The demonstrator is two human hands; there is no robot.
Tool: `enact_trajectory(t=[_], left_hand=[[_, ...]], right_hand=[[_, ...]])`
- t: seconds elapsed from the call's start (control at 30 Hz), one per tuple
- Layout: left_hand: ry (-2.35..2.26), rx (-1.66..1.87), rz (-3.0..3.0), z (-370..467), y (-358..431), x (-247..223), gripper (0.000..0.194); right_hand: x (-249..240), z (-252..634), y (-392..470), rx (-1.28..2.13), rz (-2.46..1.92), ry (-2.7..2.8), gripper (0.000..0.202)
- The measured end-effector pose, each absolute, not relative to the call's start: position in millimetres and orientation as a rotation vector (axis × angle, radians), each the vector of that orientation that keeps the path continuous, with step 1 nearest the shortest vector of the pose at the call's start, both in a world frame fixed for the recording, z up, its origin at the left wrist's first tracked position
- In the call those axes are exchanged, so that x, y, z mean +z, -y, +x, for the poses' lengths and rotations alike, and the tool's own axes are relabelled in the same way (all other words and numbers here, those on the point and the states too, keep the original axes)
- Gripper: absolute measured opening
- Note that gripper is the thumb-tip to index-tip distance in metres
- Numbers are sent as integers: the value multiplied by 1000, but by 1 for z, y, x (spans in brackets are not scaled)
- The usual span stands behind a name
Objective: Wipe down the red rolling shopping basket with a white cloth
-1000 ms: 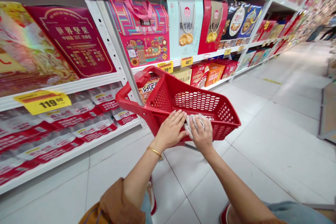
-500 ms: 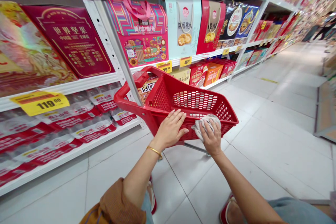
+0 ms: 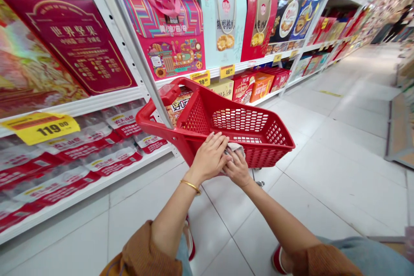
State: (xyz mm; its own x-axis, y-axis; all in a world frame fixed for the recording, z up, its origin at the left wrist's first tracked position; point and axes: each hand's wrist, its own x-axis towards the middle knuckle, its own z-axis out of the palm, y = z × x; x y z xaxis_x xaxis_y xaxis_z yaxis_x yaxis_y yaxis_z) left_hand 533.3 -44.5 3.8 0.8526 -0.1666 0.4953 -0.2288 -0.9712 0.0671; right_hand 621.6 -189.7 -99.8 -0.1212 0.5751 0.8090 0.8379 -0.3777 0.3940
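Note:
A red plastic basket cart (image 3: 258, 148) with perforated walls stands on the tiled floor. My left hand (image 3: 208, 157), with a gold bangle at its wrist, lies over the near rim, fingers stretched out flat. Right beside it, my right hand (image 3: 237, 168) presses a crumpled greyish-white cloth (image 3: 236, 146) against the near side of the basket, its fingers curled over the cloth. The two hands touch or nearly touch, and part of the cloth is hidden beneath the right hand.
Shelves (image 3: 119, 98) on the left hold gift boxes (image 3: 174, 39), a maroon box (image 3: 80, 47) and packs of bottled water (image 3: 100, 136). A grey metal post (image 3: 139, 47) rises from the cart. At the right stands a low display edge (image 3: 390, 131). A person is far down the aisle.
My right hand and the cloth have slid left along the basket's near side, up to my left hand. My left hand stays on the rim. The view has shifted slightly.

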Motion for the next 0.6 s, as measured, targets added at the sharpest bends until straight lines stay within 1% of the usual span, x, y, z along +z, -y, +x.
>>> enact_trajectory(t=[0.23, 0.43, 0.6], left_hand=[[334, 748, 2866, 533, 42, 7, 51], [364, 762, 2921, 534, 41, 6, 56], [360, 788, 3003, 536, 43, 2, 62]], right_hand=[[-100, 629, 202, -1340, -1918, 1655, 25], [-98, 641, 224, -1434, -2028, 1616, 28], [-101, 655, 251, -1345, -2119, 1566, 33]])
